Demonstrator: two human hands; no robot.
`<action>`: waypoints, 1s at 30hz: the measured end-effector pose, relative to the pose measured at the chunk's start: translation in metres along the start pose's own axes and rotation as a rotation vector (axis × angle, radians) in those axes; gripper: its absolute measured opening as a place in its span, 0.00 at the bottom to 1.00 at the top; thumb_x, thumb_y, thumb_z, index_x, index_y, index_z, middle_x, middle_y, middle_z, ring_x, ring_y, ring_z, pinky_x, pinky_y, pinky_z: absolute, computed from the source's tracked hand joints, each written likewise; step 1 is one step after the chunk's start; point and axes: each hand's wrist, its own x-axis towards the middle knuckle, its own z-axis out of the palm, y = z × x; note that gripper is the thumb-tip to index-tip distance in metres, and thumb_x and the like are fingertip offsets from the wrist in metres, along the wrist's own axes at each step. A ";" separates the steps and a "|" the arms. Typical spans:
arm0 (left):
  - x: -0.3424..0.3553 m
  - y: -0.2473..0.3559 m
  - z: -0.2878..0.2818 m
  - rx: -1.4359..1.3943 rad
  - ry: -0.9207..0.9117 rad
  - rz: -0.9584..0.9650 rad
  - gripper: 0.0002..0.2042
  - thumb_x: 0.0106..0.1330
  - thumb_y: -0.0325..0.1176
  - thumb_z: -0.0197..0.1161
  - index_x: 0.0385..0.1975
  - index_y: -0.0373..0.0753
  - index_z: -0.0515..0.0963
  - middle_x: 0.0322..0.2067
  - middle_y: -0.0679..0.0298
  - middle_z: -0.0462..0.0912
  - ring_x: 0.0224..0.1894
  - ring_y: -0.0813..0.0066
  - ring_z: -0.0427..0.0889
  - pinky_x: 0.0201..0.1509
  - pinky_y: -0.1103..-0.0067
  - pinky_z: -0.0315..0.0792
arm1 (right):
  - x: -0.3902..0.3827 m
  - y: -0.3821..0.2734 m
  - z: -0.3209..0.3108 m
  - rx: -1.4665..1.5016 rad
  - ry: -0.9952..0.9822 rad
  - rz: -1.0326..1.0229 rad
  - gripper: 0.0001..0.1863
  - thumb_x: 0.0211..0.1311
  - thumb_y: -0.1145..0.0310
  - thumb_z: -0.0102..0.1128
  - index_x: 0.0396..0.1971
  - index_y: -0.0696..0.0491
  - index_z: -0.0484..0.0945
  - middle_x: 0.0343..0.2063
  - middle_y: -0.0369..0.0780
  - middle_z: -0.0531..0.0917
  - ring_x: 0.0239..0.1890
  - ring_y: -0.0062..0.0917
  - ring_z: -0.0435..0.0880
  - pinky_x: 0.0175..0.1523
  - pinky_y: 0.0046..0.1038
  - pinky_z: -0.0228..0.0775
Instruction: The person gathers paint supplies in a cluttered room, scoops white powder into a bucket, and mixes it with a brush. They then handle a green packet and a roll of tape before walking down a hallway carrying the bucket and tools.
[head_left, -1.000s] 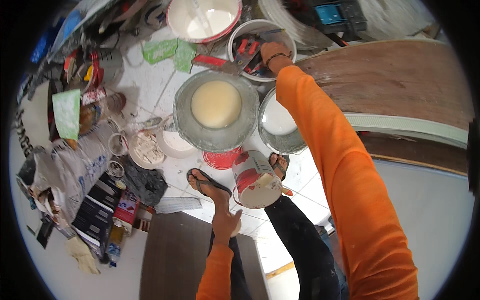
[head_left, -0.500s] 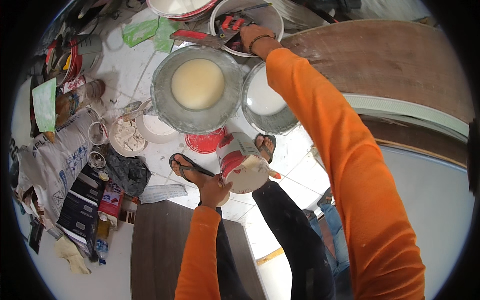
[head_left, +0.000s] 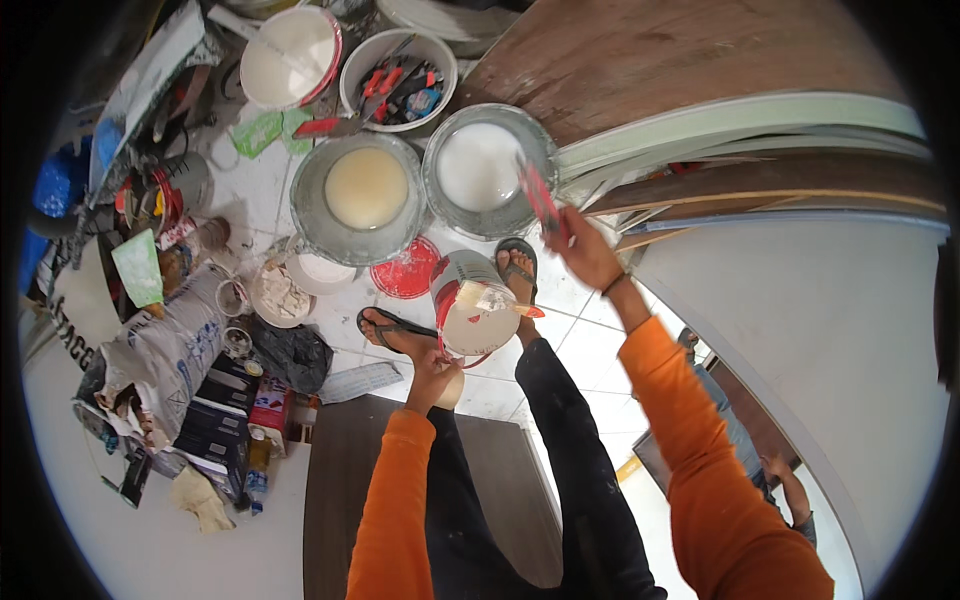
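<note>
My left hand [head_left: 434, 378] is closed on the edge of a small grey and red paint bucket [head_left: 463, 273], held tilted between my sandalled feet with a pale round end showing. A paintbrush [head_left: 487, 298] with pale bristles and an orange-red handle lies across it. My right hand [head_left: 587, 252] is raised to the right, closed round a red-handled tool [head_left: 541, 200]; motion blur hides its exact kind. Past the tool's tip stands a grey tub of white liquid [head_left: 478, 166]. Left of that is a grey tub of cream liquid [head_left: 366, 188].
A white bucket of hand tools [head_left: 452, 82] stands at the far side, beside a white and red bucket [head_left: 334, 52]. A red lid [head_left: 405, 268] lies on the tiles. Bags, boxes and bottles crowd the left. Boards [head_left: 700, 60] lean at right; another person [head_left: 735, 430] is behind a panel.
My right hand has come out of the tool bucket and back toward me, now with a red-handled tool. My left hand still holds the small bucket.
</note>
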 end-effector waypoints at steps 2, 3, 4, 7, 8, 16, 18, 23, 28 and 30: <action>-0.010 0.011 0.011 0.003 -0.003 -0.081 0.15 0.65 0.37 0.71 0.42 0.38 0.73 0.39 0.67 0.78 0.44 0.81 0.75 0.51 0.82 0.68 | -0.045 0.038 0.030 0.182 -0.033 0.205 0.20 0.62 0.62 0.63 0.49 0.55 0.69 0.36 0.51 0.83 0.40 0.40 0.85 0.44 0.39 0.75; -0.011 0.018 0.017 0.012 -0.004 -0.145 0.15 0.66 0.38 0.70 0.43 0.39 0.73 0.40 0.67 0.79 0.45 0.81 0.75 0.52 0.83 0.68 | -0.061 0.052 0.046 0.146 -0.017 0.338 0.20 0.61 0.63 0.61 0.50 0.55 0.68 0.38 0.52 0.83 0.43 0.41 0.85 0.46 0.39 0.75; -0.014 0.025 0.024 -0.054 0.000 -0.184 0.15 0.66 0.37 0.69 0.45 0.38 0.74 0.39 0.67 0.79 0.46 0.80 0.77 0.52 0.82 0.69 | -0.073 0.064 0.060 0.093 0.013 0.324 0.21 0.60 0.63 0.62 0.50 0.55 0.68 0.39 0.52 0.83 0.43 0.43 0.85 0.47 0.40 0.75; -0.018 0.041 0.047 -0.109 -0.021 -0.265 0.15 0.66 0.35 0.68 0.47 0.37 0.73 0.39 0.68 0.79 0.46 0.79 0.78 0.52 0.79 0.71 | -0.094 0.090 0.092 0.103 -0.020 0.343 0.24 0.54 0.62 0.69 0.48 0.55 0.72 0.43 0.51 0.82 0.49 0.45 0.82 0.52 0.38 0.73; -0.019 0.044 0.056 -0.104 -0.054 -0.224 0.15 0.67 0.32 0.65 0.51 0.38 0.72 0.42 0.66 0.79 0.48 0.77 0.78 0.53 0.77 0.72 | -0.098 0.097 0.100 0.082 -0.060 0.322 0.24 0.52 0.62 0.71 0.47 0.55 0.73 0.44 0.51 0.81 0.51 0.45 0.80 0.53 0.38 0.72; -0.041 0.073 0.114 -0.207 -0.040 -0.096 0.15 0.68 0.31 0.65 0.52 0.41 0.73 0.46 0.65 0.78 0.46 0.78 0.78 0.50 0.79 0.73 | -0.096 0.144 0.123 -0.083 0.166 0.176 0.19 0.36 0.64 0.74 0.30 0.58 0.82 0.42 0.54 0.79 0.48 0.51 0.77 0.56 0.46 0.68; -0.052 0.087 0.126 -0.216 -0.096 -0.093 0.15 0.69 0.32 0.64 0.53 0.42 0.72 0.47 0.65 0.77 0.47 0.77 0.77 0.51 0.78 0.73 | -0.103 0.143 0.112 -0.090 0.261 0.019 0.16 0.34 0.67 0.73 0.26 0.58 0.83 0.43 0.54 0.79 0.49 0.51 0.77 0.58 0.46 0.67; -0.126 0.139 0.163 -0.099 -0.137 -0.147 0.16 0.70 0.33 0.63 0.55 0.39 0.70 0.47 0.66 0.76 0.50 0.75 0.77 0.55 0.76 0.72 | -0.153 0.093 0.039 -0.016 0.473 -0.245 0.36 0.34 0.65 0.74 0.51 0.57 0.80 0.51 0.54 0.77 0.58 0.50 0.73 0.65 0.43 0.62; -0.238 0.224 0.221 0.202 -0.337 -0.067 0.19 0.70 0.34 0.63 0.57 0.37 0.70 0.47 0.64 0.77 0.53 0.71 0.76 0.59 0.75 0.69 | -0.255 0.020 -0.045 0.169 0.246 -0.159 0.40 0.46 0.61 0.75 0.64 0.46 0.73 0.38 0.44 0.83 0.39 0.31 0.81 0.44 0.34 0.74; -0.282 0.258 0.247 0.294 -0.477 -0.057 0.17 0.70 0.34 0.62 0.55 0.37 0.71 0.46 0.62 0.79 0.50 0.71 0.79 0.55 0.75 0.73 | -0.306 -0.010 -0.066 0.461 0.123 0.237 0.37 0.48 0.61 0.76 0.63 0.41 0.75 0.27 0.40 0.84 0.28 0.25 0.82 0.35 0.30 0.76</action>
